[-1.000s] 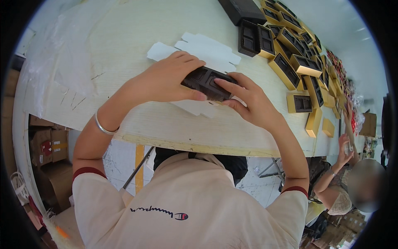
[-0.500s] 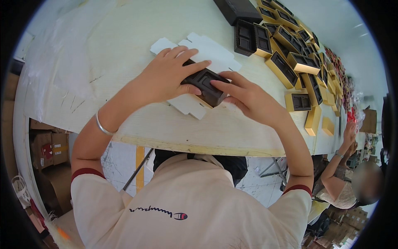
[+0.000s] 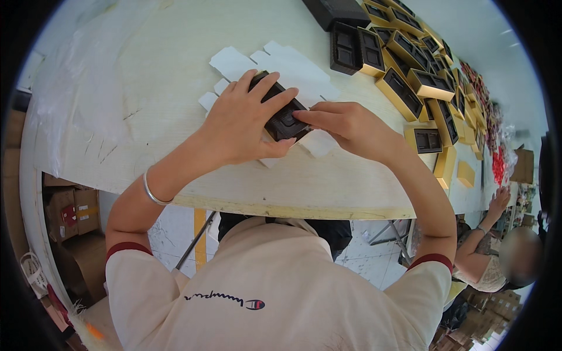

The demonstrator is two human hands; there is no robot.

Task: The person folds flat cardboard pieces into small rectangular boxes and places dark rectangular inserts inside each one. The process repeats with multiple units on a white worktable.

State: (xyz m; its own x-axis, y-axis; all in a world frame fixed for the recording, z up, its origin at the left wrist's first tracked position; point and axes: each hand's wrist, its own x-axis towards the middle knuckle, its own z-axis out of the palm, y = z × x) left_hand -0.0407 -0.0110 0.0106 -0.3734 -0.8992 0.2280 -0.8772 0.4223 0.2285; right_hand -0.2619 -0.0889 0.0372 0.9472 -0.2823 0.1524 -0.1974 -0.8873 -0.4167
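Note:
A black plastic tray (image 3: 284,121) with square hollows sits in a narrow box, whose gold edge shows by my left thumb. My left hand (image 3: 241,120) is wrapped over it from the left, fingers across the far side and thumb at the near side. At the tray's right end, my right hand (image 3: 354,127) grips with its index finger on the surface; its thumb is mostly hidden. Beneath both hands lie flat white card blanks (image 3: 298,69) with cut tabs.
Many gold boxes with black trays (image 3: 400,93) are heaped at the right. A loose black tray (image 3: 345,50) and a dark box (image 3: 336,13) stand at the back. Clear plastic film (image 3: 88,76) lies at the left. A co-worker's hand (image 3: 499,200) is at the far right.
The tray now looks lower in its box. My left hand has shifted slightly down with its fingers spread wider, and my right fingers have moved to the tray's end.

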